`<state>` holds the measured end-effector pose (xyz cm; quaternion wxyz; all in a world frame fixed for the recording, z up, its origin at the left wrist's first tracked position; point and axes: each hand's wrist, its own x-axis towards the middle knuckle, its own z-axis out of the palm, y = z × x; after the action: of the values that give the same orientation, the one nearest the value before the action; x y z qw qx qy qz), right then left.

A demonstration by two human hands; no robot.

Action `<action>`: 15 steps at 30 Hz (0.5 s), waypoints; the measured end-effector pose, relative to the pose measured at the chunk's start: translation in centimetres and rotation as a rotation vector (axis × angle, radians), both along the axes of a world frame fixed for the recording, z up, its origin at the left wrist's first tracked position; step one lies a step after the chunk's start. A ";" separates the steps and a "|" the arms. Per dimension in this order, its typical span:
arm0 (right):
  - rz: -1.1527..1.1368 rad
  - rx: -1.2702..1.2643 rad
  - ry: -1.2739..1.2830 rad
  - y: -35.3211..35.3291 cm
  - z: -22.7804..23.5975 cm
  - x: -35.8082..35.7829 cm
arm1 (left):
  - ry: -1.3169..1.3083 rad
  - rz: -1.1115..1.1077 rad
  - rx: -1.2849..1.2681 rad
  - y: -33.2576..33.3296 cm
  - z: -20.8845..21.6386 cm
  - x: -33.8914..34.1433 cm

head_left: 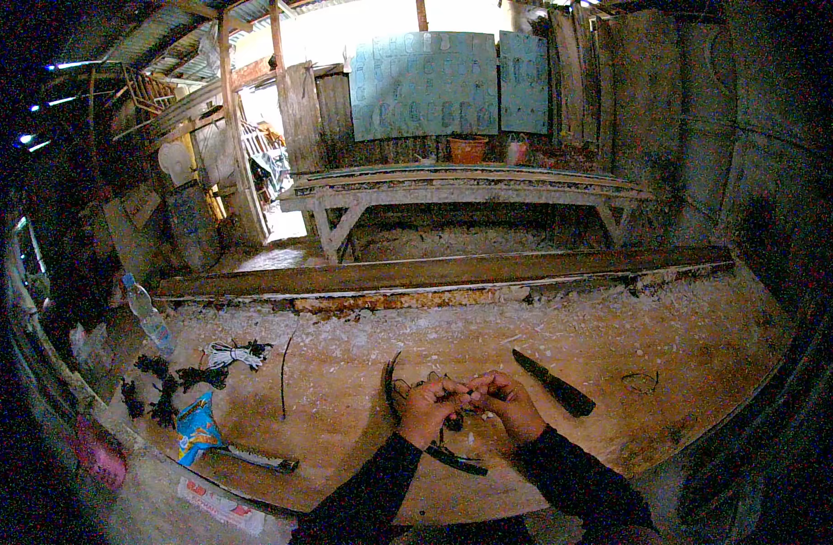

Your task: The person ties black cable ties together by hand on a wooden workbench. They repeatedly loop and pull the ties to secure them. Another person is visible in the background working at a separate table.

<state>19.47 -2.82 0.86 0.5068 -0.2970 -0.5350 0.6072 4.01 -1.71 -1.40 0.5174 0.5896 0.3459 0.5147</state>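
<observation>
My left hand (424, 411) and my right hand (510, 405) meet above the wooden table, fingertips pinched together. What they pinch is too small and too covered by the fingers to make out. Under and beside them lies a dark curved strip (458, 461), its other end rising past my left hand; thin dark loops show close to the fingers. To the right of my right hand rests a dark, flat, blade-shaped piece (554, 383). Farther right is a thin loop of wire or cord (640, 381).
On the table's left are a white cord bundle (236, 355), black cord bundles (165, 400), a blue snack packet (198, 427), a long narrow dark tool (257, 458), a thin dark strip (285, 374) and a plastic bottle (149, 315). A raised board (453, 268) runs along the far edge; a bench (471, 188) stands beyond.
</observation>
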 end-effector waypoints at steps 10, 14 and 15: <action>0.048 0.006 0.076 -0.9 1.3 0.0 | -0.037 -0.014 0.093 1.2 -1.5 -0.5; -0.003 0.042 0.092 -1.5 0.8 -0.2 | 0.050 0.115 0.229 1.5 -1.4 -0.6; -0.022 0.087 0.052 -1.3 0.6 -0.4 | 0.065 0.114 0.209 1.5 -1.3 -0.6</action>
<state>19.10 -4.10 1.49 0.5395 -0.2646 -0.5445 0.5853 3.37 -0.26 -2.68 0.4117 0.6360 0.3397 0.5573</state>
